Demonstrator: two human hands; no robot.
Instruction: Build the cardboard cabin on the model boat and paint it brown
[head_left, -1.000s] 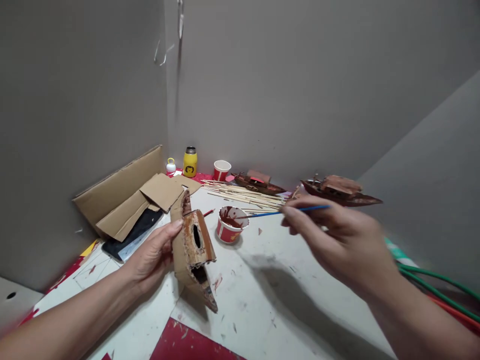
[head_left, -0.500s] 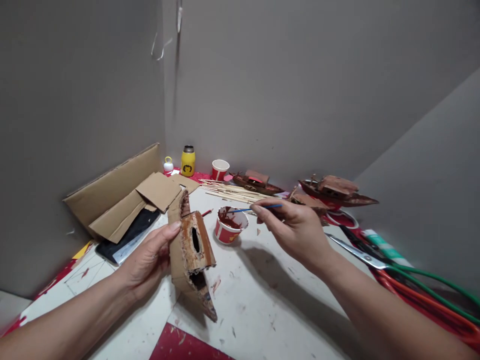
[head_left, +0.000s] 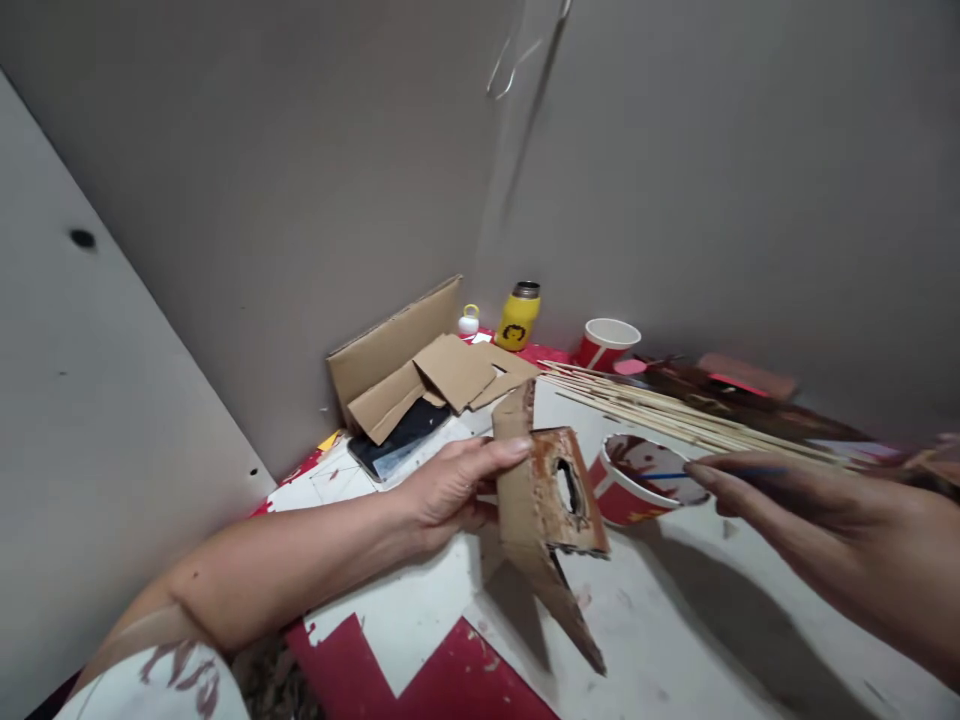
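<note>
My left hand point(head_left: 469, 485) grips a cardboard model boat point(head_left: 517, 490) by its hull, thumb on top near the cabin. The boat's cabin is partly brown, with a ragged oval hole, and the hull side facing me is bare cardboard. In my right hand point(head_left: 795, 530) a thin blue paintbrush point(head_left: 664, 476) is pinched between thumb and fingers. Its tip reaches into a red and white paper cup point(head_left: 630, 505) with brown paint inside. The boat is held just left of this cup, above the table.
Thin wooden sticks point(head_left: 675, 410) lie behind the paint cup, before a brown model boat point(head_left: 750, 385). Another paper cup point(head_left: 606, 345) and a yellow bottle point(head_left: 519, 315) stand near the wall. Cardboard pieces point(head_left: 454, 370) and a dark phone-like slab point(head_left: 397, 440) lie at left.
My view has swung left, so everything appears further right. The brush is still in the paint cup, and the boat has turned slightly in my left hand.
</note>
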